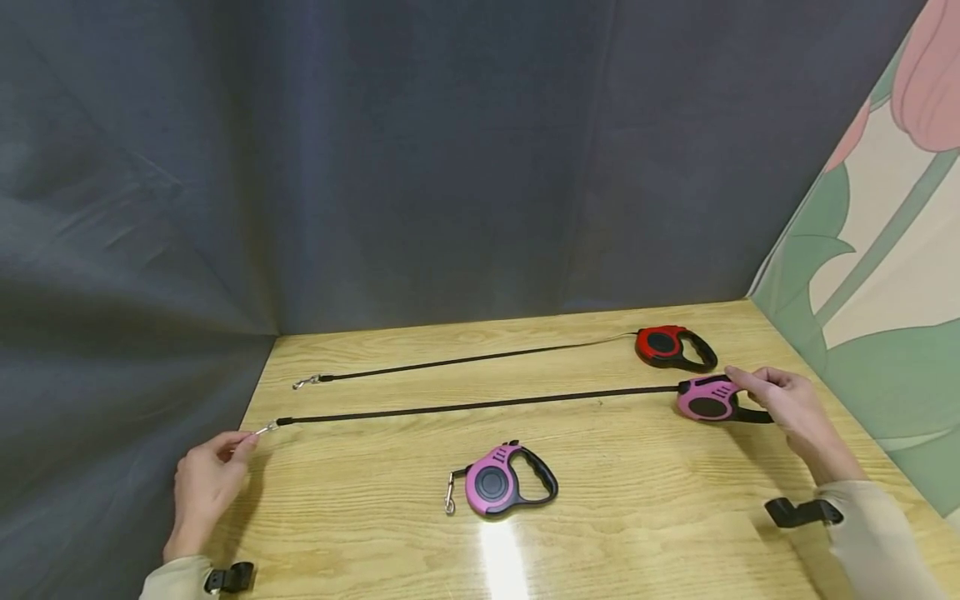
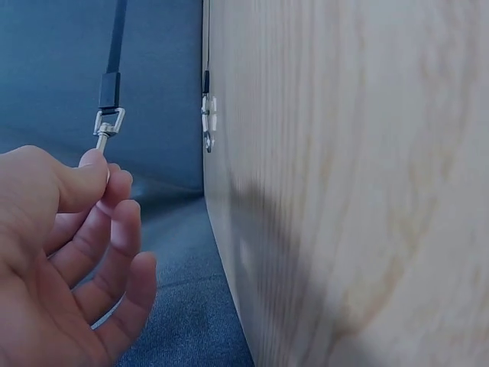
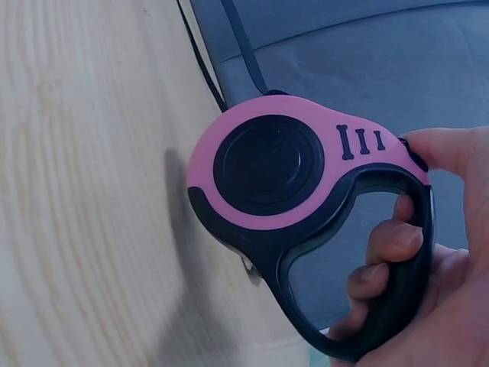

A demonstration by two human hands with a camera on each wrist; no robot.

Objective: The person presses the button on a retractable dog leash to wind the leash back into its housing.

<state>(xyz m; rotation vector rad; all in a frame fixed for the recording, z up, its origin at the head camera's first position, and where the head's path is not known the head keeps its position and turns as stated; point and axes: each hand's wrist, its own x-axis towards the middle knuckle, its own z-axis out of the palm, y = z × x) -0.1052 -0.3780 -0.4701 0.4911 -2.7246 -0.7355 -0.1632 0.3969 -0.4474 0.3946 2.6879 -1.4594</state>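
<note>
My right hand (image 1: 783, 408) grips the black handle of a pink retractable dog leash (image 3: 267, 164), its thumb on the button at the top. From that case a black strap (image 1: 480, 406) runs taut across to the left. At its far end my left hand (image 1: 210, 483) pinches the metal snap hook (image 2: 105, 134) between thumb and fingertips; the other fingers are loosely bent. In the head view, a second pink leash (image 1: 491, 483) lies on the table between the hands, its strap drawn in and its hook (image 1: 449, 496) at its left side.
Toward the back of the wooden table (image 1: 360, 517) lies a red retractable leash (image 1: 662, 343), its strap stretched left to a metal hook (image 1: 306, 382). A dark curtain (image 1: 450, 167) hangs behind and at the left. A flower-patterned wall (image 1: 885, 250) borders the right side.
</note>
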